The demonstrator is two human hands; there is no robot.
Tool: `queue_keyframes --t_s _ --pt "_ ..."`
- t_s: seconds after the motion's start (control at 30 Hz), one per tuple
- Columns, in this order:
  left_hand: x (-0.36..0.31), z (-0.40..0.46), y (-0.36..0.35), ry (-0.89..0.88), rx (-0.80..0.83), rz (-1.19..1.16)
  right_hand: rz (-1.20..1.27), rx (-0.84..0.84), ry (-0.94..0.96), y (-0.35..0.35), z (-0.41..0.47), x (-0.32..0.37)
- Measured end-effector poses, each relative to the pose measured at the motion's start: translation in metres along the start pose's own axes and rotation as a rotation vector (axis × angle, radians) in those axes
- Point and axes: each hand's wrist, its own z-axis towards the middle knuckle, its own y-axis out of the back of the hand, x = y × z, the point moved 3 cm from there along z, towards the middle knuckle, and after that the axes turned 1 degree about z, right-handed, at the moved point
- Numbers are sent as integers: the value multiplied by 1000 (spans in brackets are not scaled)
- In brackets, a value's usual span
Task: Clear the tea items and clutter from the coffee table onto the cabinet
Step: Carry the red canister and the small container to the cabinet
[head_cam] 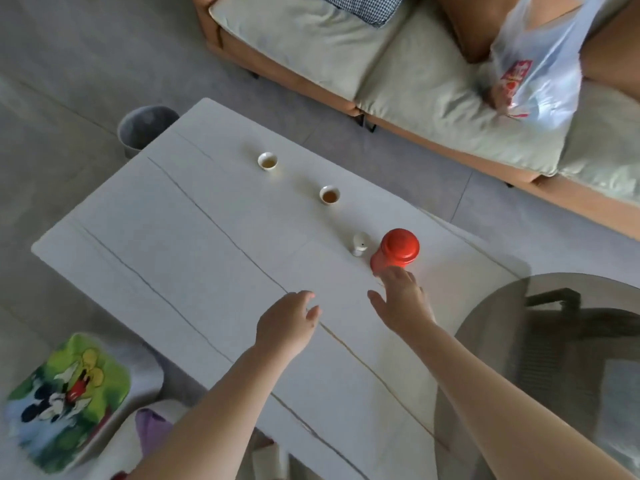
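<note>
On the white coffee table point(194, 244) stand two small white teacups with amber tea, one far point(267, 161) and one nearer point(329, 195). A small white lidded piece point(359, 244) sits beside a red tea canister point(396, 250). My right hand point(401, 299) is spread open just below the canister, fingertips at its base; whether they touch it I cannot tell. My left hand point(287, 323) hovers over the table to the left, fingers loosely curled and holding nothing.
A grey bin point(142, 129) stands at the table's far left corner. A sofa point(398, 81) with a plastic bag point(533, 67) runs along the back. A round dark glass table point(554, 358) sits at the right, a cartoon-print stool point(69, 400) at the lower left.
</note>
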Motion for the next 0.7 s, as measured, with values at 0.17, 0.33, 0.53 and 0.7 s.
queue_keyframes --t_s 0.17,0.33,0.53,0.7 --pt "-38 67 -21 -91 17 33 -21 -62 -97 8 40 -35" --pt "-58 138 -52 -200 -3 54 1 -124 -163 -12 86 -53" --pt "-67 198 -83 -276 -62 130 35 -187 -196 -43 124 -65" --pt "-66 232 -99 -266 -17 175 63 -239 -220 -56 137 -71"
